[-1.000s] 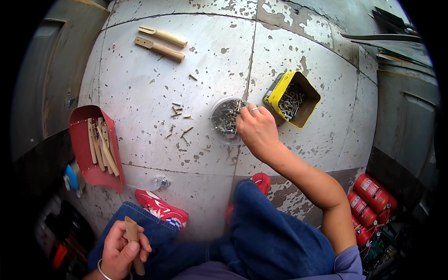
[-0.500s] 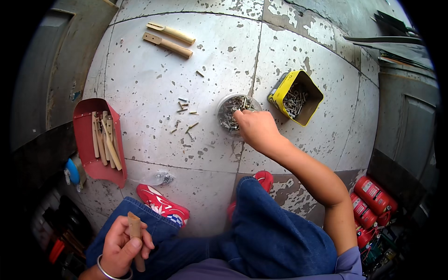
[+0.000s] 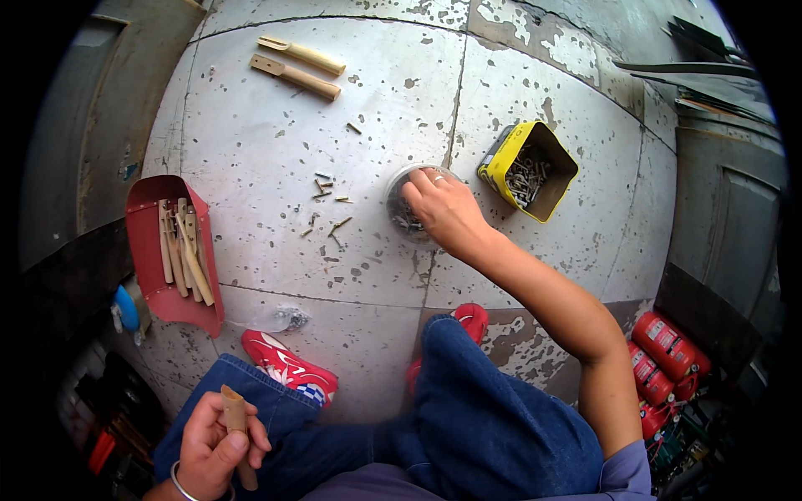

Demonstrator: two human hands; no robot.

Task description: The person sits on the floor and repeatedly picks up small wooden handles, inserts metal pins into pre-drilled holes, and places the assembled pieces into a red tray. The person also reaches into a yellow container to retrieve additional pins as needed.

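Observation:
My left hand (image 3: pixel 207 447) is closed around a short wooden handle (image 3: pixel 235 411), held upright over my left thigh with its cut end up. My right hand (image 3: pixel 443 210) reaches down into a round clear tub (image 3: pixel 391 219) of bolts. Its fingers are bent and drawn together inside the rim; whatever they grip is hidden beneath them. Several loose bolts (image 3: pixel 337 225) lie on the floor left of the tub. Right of it, a yellow square tin (image 3: pixel 547 219) holds more bolts (image 3: pixel 526 177).
Two larger wooden handles (image 3: pixel 296 79) lie at the far left. A red dustpan-like scoop (image 3: pixel 144 250) with several wooden handles stands at left, beside a crumpled clear plastic bag (image 3: pixel 276 319). My red shoes (image 3: pixel 288 367) are near. Red fire extinguishers (image 3: pixel 668 346) lie at right.
My right hand has gone deeper into the tub, its knuckles now over the tub's middle. The left hand still holds the wooden handle, nearly unmoved. The view has shifted slightly.

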